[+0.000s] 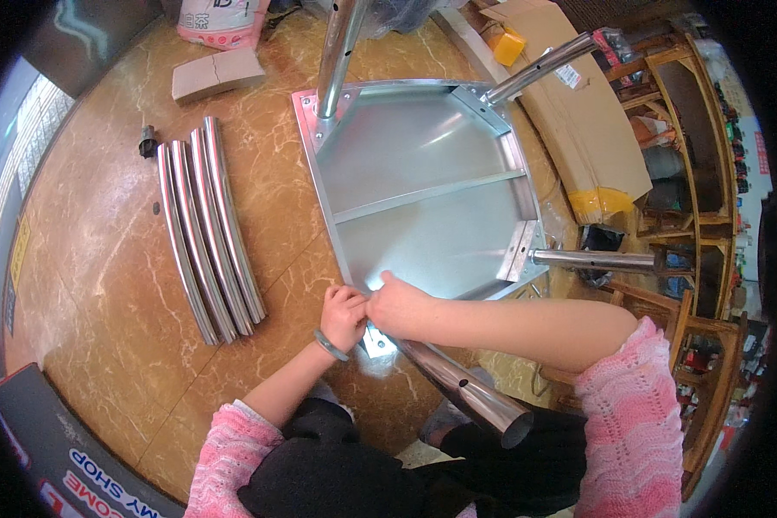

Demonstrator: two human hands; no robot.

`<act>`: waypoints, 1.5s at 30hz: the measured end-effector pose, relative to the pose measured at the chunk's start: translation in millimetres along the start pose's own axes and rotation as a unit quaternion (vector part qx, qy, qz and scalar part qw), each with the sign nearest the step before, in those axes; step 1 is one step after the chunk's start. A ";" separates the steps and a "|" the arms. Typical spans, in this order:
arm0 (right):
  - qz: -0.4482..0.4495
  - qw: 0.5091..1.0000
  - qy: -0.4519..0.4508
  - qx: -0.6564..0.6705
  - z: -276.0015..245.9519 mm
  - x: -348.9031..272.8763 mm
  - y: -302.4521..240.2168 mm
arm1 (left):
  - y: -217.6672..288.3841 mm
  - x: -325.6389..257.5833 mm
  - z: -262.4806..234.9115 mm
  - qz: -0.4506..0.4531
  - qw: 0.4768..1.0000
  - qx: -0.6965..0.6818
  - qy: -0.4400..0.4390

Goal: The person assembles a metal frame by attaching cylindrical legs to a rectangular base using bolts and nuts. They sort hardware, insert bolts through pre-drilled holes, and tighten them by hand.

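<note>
- The left hand (345, 319), fingers curled, presses against the right hand (400, 308), which is folded nearly into a fist with its thumb raised; whether either pinches a small part cannot be told.
- Both are at the near-left corner of the silver sheet-metal panel with raised rims and a crossbar (406, 155), which lies underside up on the brown marble-patterned floor (104, 259).
- Just below them shows a bright metal corner plate with a hole (378, 342). A polished round steel leg with an open end (470, 390) points toward the person's lap; its joint is hidden, so if its fixing is loose, a knock from the right forearm could swing it out of line.
- Three similar legs stand at the other corners; leaning on one could strain its joint.
- Left of the panel, toward the floor's left edge, lie four curved shiny tubes (215, 233), side by side; a nudge could scatter them.
- Beyond their far ends is a small black fitting (148, 142), easily kicked away.
</note>
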State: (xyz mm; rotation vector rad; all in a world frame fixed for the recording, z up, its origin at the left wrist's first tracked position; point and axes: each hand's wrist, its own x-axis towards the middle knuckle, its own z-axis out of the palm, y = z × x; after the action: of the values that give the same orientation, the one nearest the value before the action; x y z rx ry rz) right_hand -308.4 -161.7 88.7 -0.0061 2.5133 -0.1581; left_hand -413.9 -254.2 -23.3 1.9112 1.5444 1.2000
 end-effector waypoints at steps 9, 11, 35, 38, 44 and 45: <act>-0.124 0.988 -0.079 -0.040 -5.7 5.2 5.2 | 0.5 -3.5 -1.8 -0.003 0.999 -0.004 -0.032; -0.013 0.995 -0.072 0.066 1.3 7.0 6.9 | 0.0 -3.2 -3.3 -0.003 0.999 -0.002 -0.036; 0.216 0.926 -0.109 0.289 7.7 6.7 -6.8 | -2.8 0.1 -3.1 0.009 0.999 -0.022 -0.034; 0.151 0.973 -0.043 0.168 5.6 1.3 -5.6 | -4.3 -0.5 -1.7 0.012 0.999 0.001 -0.032; -0.137 0.985 -0.016 -0.099 -2.7 3.9 11.1 | -6.3 -2.5 1.4 0.013 0.999 0.013 -0.044; -0.149 0.985 -0.014 -0.089 -2.9 4.6 12.2 | -5.9 -3.3 1.3 0.015 0.999 0.014 -0.040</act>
State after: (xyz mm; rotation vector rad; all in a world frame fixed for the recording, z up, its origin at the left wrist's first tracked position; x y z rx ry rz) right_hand -313.5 -149.4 86.9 -0.4541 2.4770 -0.0523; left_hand -416.3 -255.2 -29.7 1.9812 1.5041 1.1057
